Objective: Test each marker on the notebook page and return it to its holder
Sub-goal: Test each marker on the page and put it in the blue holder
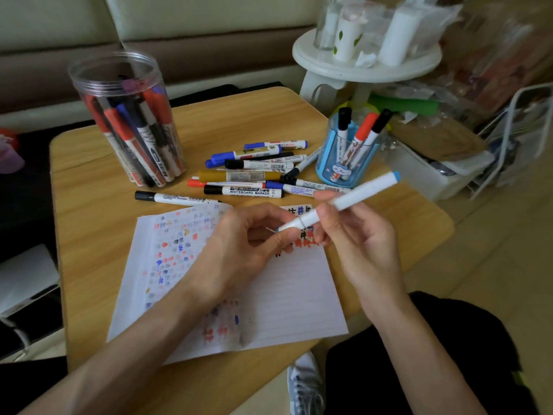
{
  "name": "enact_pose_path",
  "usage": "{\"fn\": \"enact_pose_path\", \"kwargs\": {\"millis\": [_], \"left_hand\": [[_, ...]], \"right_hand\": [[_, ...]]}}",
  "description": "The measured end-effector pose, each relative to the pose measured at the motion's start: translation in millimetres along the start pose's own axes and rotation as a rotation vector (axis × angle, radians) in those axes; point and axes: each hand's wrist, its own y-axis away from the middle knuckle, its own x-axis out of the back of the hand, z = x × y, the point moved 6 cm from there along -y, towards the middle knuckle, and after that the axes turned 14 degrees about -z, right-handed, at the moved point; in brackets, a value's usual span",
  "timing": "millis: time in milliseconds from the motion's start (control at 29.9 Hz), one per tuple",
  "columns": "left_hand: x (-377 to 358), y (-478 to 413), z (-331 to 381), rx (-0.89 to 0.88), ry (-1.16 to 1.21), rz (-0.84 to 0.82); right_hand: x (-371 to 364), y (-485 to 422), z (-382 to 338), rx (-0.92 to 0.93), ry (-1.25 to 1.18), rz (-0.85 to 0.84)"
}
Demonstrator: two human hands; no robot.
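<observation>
Left grip (239, 250): fingertips pinched on the marker's lower end.
Right grip (356, 238): fingers clamped round the marker's barrel.
Marker (353, 199): white, blue-ended, held tilted above the notebook's far right corner.
Notebook (293, 295): open, near right corner close to the desk (89, 223) edge.
Open room: bare desk left of the notebook.
Blue cup (344, 163): near the right edge, loose markers (248, 175) between it and the clear jar (131, 121).

A black-capped marker (244, 191) lying among the loose ones reads "WHITEBOARD MARKER"; other labels are too blurred.
</observation>
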Motion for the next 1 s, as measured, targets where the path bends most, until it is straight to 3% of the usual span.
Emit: {"fn": "enact_pose_path", "kwargs": {"millis": [401,802,1002], "left_hand": [[-74,-22,22,-0.101,-0.153,-0.181],[-193,-67,55,-0.169,0.008,-0.257],[-197,-65,61,-0.186,0.025,-0.286]], "right_hand": [[90,61,-33,0.042,0.184,0.349],[205,166,-46,-0.092,0.438,0.645],[240,209,-38,-0.148,0.479,0.757]]}}
